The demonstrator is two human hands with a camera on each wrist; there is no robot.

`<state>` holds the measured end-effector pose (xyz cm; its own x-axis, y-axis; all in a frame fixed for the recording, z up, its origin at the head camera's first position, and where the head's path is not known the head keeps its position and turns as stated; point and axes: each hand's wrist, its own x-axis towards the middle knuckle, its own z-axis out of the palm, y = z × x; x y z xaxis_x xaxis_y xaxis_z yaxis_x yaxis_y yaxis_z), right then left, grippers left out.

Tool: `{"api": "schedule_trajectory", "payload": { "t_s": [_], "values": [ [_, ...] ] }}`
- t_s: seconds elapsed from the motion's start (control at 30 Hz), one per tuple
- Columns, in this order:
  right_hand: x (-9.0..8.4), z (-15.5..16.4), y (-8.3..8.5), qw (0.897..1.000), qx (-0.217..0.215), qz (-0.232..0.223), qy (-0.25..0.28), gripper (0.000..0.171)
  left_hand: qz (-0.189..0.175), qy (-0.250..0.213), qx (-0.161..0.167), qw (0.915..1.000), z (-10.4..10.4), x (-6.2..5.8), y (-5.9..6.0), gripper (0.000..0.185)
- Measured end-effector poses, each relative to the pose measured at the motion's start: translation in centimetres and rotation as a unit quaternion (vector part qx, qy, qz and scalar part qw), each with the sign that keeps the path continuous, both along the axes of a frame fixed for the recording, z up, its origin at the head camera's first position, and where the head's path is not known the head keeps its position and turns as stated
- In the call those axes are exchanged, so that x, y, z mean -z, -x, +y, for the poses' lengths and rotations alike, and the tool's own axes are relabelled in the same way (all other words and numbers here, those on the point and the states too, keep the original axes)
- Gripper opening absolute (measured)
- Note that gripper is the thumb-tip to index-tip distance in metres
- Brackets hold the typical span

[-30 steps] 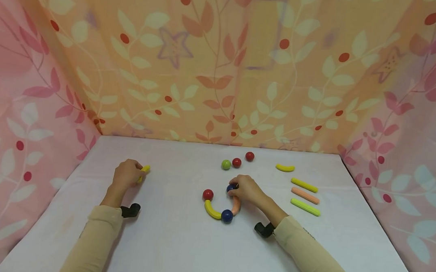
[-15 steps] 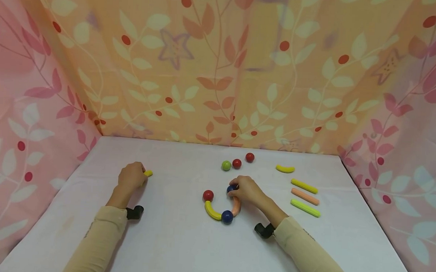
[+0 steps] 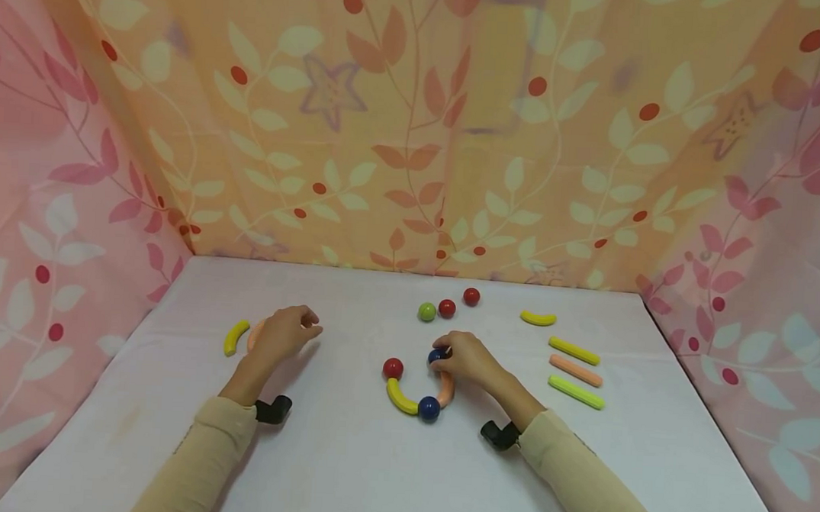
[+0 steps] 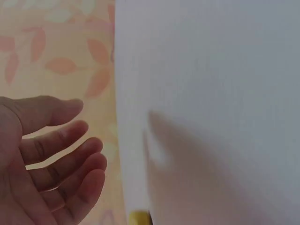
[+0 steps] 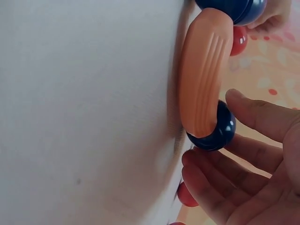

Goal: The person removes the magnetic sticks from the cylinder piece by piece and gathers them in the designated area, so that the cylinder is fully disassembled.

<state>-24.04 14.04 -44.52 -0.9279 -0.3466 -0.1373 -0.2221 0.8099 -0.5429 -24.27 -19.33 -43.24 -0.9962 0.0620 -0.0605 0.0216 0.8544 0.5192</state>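
Observation:
A chain lies mid-table: a red ball (image 3: 393, 368), a yellow curved piece (image 3: 400, 397), a blue ball (image 3: 428, 408), a peach curved piece (image 3: 446, 387) and a second blue ball (image 3: 436, 356). My right hand (image 3: 447, 355) pinches that second blue ball (image 5: 215, 132) at the end of the ridged peach curve (image 5: 204, 70). My left hand (image 3: 309, 328) hovers over the table with relaxed fingers (image 4: 79, 140), holding nothing. Just left of it lie a loose yellow curved piece (image 3: 236, 337) and a peach piece (image 3: 254, 335), half hidden by the hand.
A green ball (image 3: 427, 312) and two red balls (image 3: 447, 309) (image 3: 471, 296) sit behind the chain. To the right lie a yellow curve (image 3: 538, 318) and yellow (image 3: 574, 350), peach (image 3: 575, 370) and green (image 3: 576, 391) sticks. Leaf-print fabric walls enclose the table (image 3: 346, 467).
My left hand has let go of the yellow curved piece, which now lies on the table, and has moved right with its fingers loosened. The right hand has stayed on the blue ball.

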Motion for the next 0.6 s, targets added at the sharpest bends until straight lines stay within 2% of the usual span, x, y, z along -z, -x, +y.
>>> {"api": "schedule_trajectory", "payload": {
  "t_s": [0.2,0.33,0.47,0.6],
  "values": [
    [-0.9,-0.1,-1.0,1.0,0.003,0.031,0.002,0.039,-0.031,-0.049,0.067,0.9961,3.5,0.5,-0.5,0.023],
    [-1.7,-0.6,-2.2,0.999,-0.017,0.043,0.018,0.036,-0.064,-0.077,0.087,0.9912,5.6,0.9,-1.0,0.019],
    [-2.2,-1.4,-3.6,0.997,-0.071,0.024,0.024,0.035,-0.082,-0.089,0.111,0.9864,7.5,1.2,-1.4,0.022],
    [-1.7,-2.5,-4.7,0.99,-0.139,0.024,-0.003,0.031,-0.095,-0.098,0.131,0.9819,9.1,1.5,-1.8,0.026]
  ]
}}
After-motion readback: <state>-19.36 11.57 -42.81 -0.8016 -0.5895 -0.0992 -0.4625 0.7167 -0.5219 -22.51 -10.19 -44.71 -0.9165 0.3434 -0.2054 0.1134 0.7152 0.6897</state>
